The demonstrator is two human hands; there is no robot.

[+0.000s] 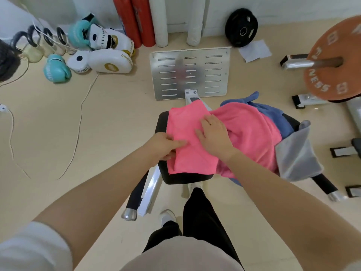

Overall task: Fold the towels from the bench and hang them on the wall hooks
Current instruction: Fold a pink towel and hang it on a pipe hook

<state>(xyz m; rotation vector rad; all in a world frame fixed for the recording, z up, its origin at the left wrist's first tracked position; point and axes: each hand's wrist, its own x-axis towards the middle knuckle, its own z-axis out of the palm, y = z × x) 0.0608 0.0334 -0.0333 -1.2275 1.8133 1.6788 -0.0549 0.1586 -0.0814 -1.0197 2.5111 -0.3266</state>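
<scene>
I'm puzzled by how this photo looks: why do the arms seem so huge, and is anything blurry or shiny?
Head view: the wide-angle lens stretches the forearms near the bottom edge and bends the edges; the orange plate at right is smeared; the metal footplate shows soft glare; light is even, shadows faint; the hands on the pink towel look sharp.

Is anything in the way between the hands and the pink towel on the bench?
No. Both hands are already on the pink towel: the right hand lies flat on top of it, and the left hand holds its left edge. The wall hooks are out of view, so that path cannot be judged.
</scene>
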